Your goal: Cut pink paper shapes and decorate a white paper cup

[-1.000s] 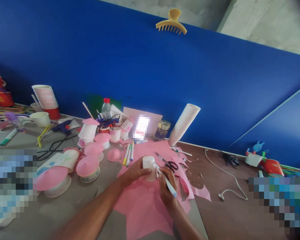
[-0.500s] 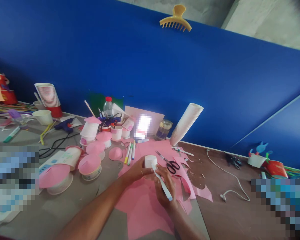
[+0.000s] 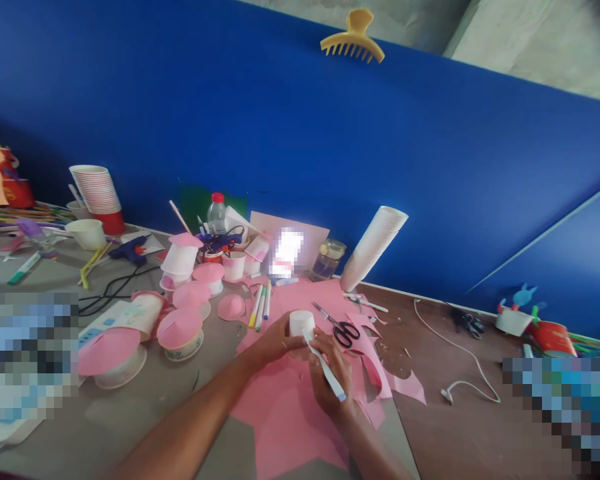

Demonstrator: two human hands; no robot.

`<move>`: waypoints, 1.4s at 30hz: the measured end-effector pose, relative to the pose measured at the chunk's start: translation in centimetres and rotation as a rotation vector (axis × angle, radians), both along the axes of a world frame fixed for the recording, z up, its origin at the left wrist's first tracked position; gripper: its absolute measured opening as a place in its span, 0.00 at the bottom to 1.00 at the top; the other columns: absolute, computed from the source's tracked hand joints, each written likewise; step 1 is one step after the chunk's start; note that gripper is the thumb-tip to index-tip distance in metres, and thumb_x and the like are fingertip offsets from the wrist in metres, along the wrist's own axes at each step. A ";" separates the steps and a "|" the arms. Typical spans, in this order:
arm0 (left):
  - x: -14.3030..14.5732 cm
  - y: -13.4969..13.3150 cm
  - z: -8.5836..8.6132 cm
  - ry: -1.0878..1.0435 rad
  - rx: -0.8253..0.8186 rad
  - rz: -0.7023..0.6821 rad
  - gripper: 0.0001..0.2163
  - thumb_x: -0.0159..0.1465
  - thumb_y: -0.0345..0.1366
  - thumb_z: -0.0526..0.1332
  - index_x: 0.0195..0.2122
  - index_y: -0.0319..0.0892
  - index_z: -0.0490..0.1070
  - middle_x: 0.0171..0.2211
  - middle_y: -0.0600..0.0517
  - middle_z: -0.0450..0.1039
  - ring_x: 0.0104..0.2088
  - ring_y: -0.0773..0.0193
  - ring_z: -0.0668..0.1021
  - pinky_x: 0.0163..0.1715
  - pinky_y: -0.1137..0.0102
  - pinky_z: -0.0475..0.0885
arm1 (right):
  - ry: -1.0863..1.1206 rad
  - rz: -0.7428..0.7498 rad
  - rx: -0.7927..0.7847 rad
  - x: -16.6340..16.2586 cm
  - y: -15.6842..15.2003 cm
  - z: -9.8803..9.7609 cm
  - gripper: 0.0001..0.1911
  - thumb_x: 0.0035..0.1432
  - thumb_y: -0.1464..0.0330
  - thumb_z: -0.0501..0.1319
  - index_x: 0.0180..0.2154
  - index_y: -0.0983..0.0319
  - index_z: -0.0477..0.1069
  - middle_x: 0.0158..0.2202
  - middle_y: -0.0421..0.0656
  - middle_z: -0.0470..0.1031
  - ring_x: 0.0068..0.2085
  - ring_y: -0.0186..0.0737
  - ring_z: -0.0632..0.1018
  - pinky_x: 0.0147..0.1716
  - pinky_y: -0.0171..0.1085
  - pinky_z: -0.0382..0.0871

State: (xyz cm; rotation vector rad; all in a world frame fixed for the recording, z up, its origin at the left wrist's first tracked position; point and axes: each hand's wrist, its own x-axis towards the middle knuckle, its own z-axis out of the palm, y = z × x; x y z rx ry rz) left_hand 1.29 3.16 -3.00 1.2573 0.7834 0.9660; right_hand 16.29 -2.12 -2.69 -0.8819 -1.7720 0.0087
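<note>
My left hand (image 3: 279, 340) is closed around a small white paper cup (image 3: 301, 323), steadying it above pink paper (image 3: 300, 427). In my right hand (image 3: 331, 370) is a white marker (image 3: 333, 379), held like a pen with its light-blue end pointing down toward me. The marker's upper end meets the cup's side; its tip is hidden by my fingers. Just right of the cup, black-handled scissors (image 3: 347, 333) lie on the pink paper. Several upright markers' worth of colours, green, yellow and blue (image 3: 260, 308), lie beyond my left hand.
Cups with pink paper cone tops (image 3: 180, 327) stand to the left, near a power strip (image 3: 107, 319) and a glue gun (image 3: 131, 249). A tall stack of white cups (image 3: 374, 248) leans at the back. A white cable (image 3: 473, 360) crosses the brown table on the right.
</note>
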 end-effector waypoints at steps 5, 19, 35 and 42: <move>0.0 0.1 -0.1 -0.013 -0.014 -0.016 0.26 0.50 0.38 0.68 0.50 0.40 0.65 0.43 0.46 0.71 0.43 0.56 0.71 0.40 0.66 0.68 | 0.040 -0.022 -0.024 0.0 -0.1 0.1 0.09 0.58 0.73 0.53 0.41 0.59 0.67 0.40 0.48 0.75 0.45 0.45 0.77 0.41 0.45 0.74; -0.1 0.1 0.0 -0.061 -0.019 -0.048 0.27 0.50 0.41 0.69 0.49 0.39 0.65 0.43 0.46 0.71 0.44 0.56 0.72 0.41 0.65 0.67 | 0.175 -0.057 -0.146 0.3 -0.2 0.4 0.07 0.60 0.71 0.52 0.39 0.61 0.67 0.33 0.45 0.74 0.35 0.40 0.77 0.31 0.38 0.72; -0.1 -0.1 0.2 -0.046 -0.024 -0.056 0.28 0.50 0.40 0.69 0.51 0.40 0.63 0.44 0.45 0.70 0.45 0.55 0.71 0.42 0.64 0.67 | 0.204 -0.025 -0.138 0.3 -0.2 0.1 0.08 0.60 0.71 0.53 0.41 0.60 0.66 0.37 0.46 0.73 0.38 0.41 0.76 0.33 0.39 0.72; -0.1 -0.2 0.5 -0.058 -0.012 -0.071 0.28 0.50 0.41 0.69 0.51 0.40 0.64 0.43 0.46 0.70 0.44 0.56 0.71 0.41 0.65 0.67 | 0.110 0.018 -0.073 0.2 -0.2 0.2 0.09 0.59 0.72 0.53 0.43 0.60 0.66 0.40 0.49 0.74 0.45 0.45 0.76 0.39 0.44 0.73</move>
